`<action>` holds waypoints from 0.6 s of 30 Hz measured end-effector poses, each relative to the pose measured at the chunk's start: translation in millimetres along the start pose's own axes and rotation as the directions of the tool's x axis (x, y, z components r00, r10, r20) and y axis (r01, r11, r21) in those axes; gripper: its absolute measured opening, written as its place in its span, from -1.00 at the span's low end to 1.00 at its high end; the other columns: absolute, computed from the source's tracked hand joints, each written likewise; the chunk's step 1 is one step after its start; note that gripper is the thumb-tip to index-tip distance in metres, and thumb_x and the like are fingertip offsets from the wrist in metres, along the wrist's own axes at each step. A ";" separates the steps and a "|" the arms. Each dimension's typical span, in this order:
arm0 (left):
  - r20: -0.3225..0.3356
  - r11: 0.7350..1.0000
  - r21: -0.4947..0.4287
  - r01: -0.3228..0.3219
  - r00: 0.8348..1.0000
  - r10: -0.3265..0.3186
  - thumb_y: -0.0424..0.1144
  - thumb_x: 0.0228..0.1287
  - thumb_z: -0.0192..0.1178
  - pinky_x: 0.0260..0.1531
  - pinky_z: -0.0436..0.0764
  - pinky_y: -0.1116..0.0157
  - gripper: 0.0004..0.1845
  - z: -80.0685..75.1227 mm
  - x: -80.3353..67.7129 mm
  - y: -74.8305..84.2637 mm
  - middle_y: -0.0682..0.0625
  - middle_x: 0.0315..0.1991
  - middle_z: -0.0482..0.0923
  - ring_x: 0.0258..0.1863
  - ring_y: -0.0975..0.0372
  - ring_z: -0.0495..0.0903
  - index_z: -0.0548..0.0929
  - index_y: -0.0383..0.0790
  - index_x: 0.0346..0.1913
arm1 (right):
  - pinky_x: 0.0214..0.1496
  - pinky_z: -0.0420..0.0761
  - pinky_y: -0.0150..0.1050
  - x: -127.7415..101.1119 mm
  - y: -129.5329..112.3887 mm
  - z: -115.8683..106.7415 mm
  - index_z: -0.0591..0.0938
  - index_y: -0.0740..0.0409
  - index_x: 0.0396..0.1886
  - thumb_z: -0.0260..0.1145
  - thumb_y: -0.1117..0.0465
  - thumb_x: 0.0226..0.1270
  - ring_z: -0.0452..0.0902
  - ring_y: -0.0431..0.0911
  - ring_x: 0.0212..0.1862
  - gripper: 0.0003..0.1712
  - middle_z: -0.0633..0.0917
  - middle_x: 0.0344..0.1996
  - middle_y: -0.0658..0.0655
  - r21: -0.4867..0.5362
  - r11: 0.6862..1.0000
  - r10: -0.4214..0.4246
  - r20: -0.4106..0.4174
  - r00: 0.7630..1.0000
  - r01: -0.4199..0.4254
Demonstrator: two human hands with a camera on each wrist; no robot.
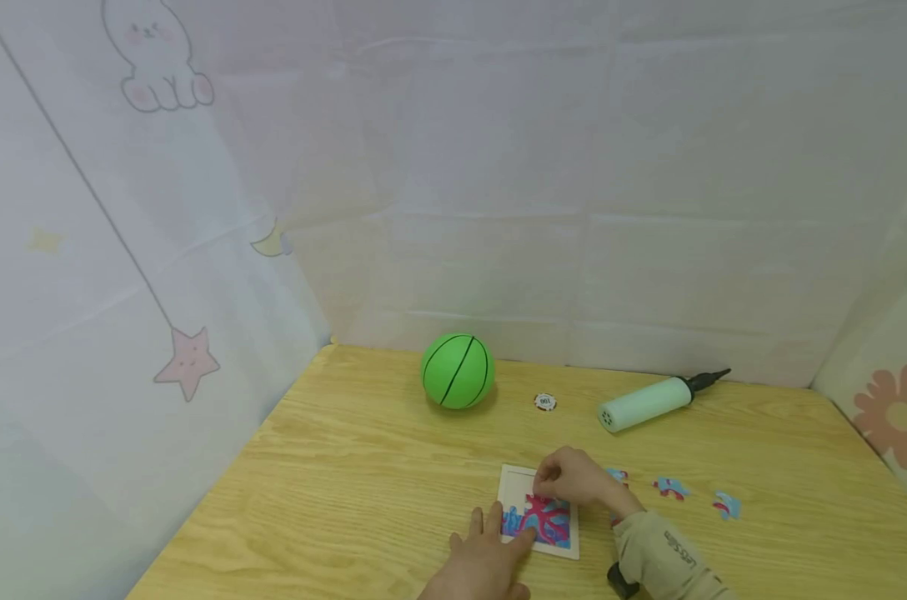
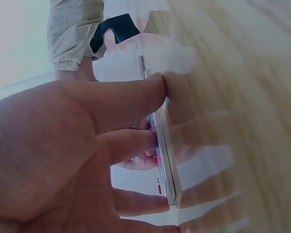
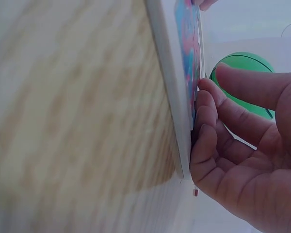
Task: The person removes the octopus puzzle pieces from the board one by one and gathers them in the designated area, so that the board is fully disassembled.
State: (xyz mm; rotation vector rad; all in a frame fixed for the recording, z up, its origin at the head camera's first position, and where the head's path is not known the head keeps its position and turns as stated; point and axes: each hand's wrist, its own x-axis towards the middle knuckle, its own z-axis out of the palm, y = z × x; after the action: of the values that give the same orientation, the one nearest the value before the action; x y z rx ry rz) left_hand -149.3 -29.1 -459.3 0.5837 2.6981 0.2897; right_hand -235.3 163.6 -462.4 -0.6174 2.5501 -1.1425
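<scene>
Head view: puzzle board (image 1: 539, 518) lies near the table (image 1: 348, 467) front edge. Left hand (image 1: 487, 557), fingers straight, presses the board's near-left corner. Right hand (image 1: 573, 477) has curled fingertips on the board's far part; whether they pinch a piece, cannot tell. Best to keep the board pinned flat. Loose pieces (image 1: 671, 488) right of board; ball (image 1: 458, 371) and pump (image 1: 652, 401) well beyond it, open table left.

Bare table (image 1: 363, 492) left of puzzle board (image 1: 510, 485); loose pieces (image 1: 671, 488) right
</scene>
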 end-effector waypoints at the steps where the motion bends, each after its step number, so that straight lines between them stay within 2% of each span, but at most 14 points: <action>1: -0.005 1.000 0.002 -0.003 1.000 0.003 0.10 0.08 0.35 -0.03 0.40 -0.33 -0.35 0.2 -0.1 -0.1 -0.26 0.36 0.23 0.30 -0.27 0.23 0.46 0.25 0.29 | -0.52 0.43 -0.35 0.2 0.1 0.1 0.67 0.20 -0.45 0.35 0.28 0.23 0.42 -0.18 -0.52 -0.91 0.61 -0.55 0.01 -0.002 1.000 0.000 -0.001 1.000 0.000; 18: -0.012 1.000 0.021 -0.017 1.000 0.017 0.10 0.06 0.36 -0.09 0.43 -0.34 -0.35 1.2 0.8 -1.6 -0.24 0.35 0.24 0.28 -0.26 0.26 0.47 0.26 0.28 | -0.46 0.45 -0.36 1.7 1.6 0.3 0.61 0.15 -0.44 0.38 0.30 0.19 0.45 -0.23 -0.49 -0.91 0.59 -0.55 -0.07 -0.005 1.000 -0.002 0.020 1.000 0.003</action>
State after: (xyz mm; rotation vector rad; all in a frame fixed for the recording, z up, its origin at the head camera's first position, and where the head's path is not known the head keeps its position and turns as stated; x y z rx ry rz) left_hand -150.1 -30.0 -461.0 0.6135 2.7118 0.2714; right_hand -237.1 163.6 -464.0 -0.6303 2.5375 -1.1250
